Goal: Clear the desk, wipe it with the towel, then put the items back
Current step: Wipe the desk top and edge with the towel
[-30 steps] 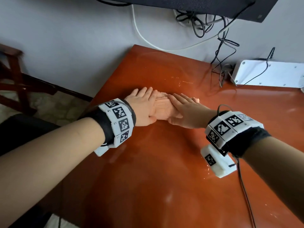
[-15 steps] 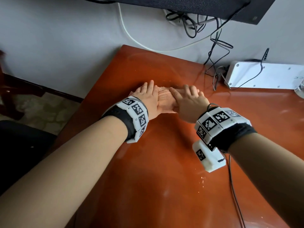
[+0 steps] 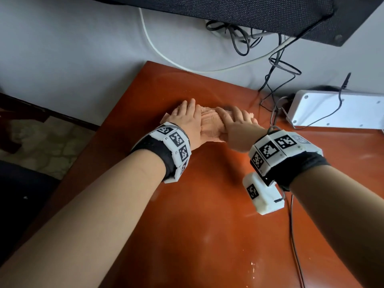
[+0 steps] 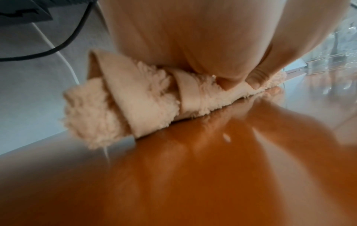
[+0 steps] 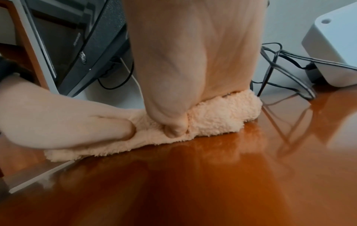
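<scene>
A fluffy peach towel (image 3: pixel 209 126) lies bunched into a roll on the glossy orange-brown desk (image 3: pixel 207 215), near its far left part. My left hand (image 3: pixel 185 119) presses flat on the towel's left end with straight fingers. My right hand (image 3: pixel 236 121) presses down on the right end beside it. In the left wrist view the towel (image 4: pixel 135 99) is twisted, with a smooth hem wrapped round it. The right wrist view has my thumb and palm on the towel (image 5: pixel 222 117) and my left hand (image 5: pixel 58 120) at the left.
A white box (image 3: pixel 336 109) stands at the back right, with tangled black cables (image 3: pixel 274 94) leading to it close to the towel. A black panel (image 3: pixel 249 15) hangs over the back edge by the grey wall. The desk's left edge drops to the floor.
Both hands have slid the towel a little farther from me, toward the wall and the cables. They stay pressed on it throughout.
</scene>
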Demonstrator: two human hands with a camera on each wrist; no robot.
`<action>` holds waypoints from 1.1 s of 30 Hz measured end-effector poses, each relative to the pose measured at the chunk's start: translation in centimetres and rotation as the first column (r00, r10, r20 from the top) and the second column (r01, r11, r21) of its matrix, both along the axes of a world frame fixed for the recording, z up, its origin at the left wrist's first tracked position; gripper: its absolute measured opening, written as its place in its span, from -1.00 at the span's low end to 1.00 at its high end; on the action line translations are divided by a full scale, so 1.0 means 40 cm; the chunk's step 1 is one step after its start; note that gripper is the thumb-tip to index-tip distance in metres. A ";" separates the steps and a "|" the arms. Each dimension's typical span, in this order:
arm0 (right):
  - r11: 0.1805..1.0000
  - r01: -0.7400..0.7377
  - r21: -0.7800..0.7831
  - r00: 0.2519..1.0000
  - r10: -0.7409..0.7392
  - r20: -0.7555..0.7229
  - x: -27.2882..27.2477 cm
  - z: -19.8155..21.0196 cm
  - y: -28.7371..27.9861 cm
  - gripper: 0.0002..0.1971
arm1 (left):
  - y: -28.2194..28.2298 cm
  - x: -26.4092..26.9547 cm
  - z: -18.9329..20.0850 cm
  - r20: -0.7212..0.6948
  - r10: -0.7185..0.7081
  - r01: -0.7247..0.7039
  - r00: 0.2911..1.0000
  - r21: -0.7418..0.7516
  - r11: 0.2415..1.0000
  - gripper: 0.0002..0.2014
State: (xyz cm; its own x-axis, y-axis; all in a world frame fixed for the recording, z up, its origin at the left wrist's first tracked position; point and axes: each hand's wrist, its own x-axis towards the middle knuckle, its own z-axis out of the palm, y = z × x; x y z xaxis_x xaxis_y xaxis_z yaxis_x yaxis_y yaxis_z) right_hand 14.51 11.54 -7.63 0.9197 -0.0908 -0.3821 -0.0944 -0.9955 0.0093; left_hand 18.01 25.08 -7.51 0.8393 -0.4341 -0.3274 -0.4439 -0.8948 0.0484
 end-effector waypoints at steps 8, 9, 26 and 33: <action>0.998 0.021 0.062 1.000 -0.022 0.022 0.065 -0.008 -0.026 -0.28 | -0.026 0.060 0.005 0.015 0.022 -0.022 1.000 -0.010 1.000 -0.25; 0.998 0.023 0.066 0.999 -0.025 0.025 0.074 -0.009 -0.030 -0.28 | -0.030 0.071 0.001 0.017 0.025 -0.025 1.000 -0.017 1.000 -0.25; 0.993 0.047 0.110 0.997 -0.054 0.055 0.171 -0.014 -0.053 -0.29 | -0.057 0.173 -0.021 0.000 0.064 -0.064 0.998 -0.069 0.996 -0.27; 0.996 0.033 0.077 0.997 -0.038 0.066 0.203 -0.010 -0.052 -0.29 | -0.064 0.192 -0.026 0.034 0.079 -0.076 0.996 -0.070 0.995 -0.25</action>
State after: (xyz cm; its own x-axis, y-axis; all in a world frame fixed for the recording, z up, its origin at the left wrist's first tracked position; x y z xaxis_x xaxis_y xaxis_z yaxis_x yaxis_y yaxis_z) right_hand 22.64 9.45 -8.03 0.9402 -0.0971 -0.3266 -0.1278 -0.9890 -0.0739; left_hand 25.68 22.51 -8.54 0.8823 -0.3876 -0.2672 -0.3759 -0.9217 0.0959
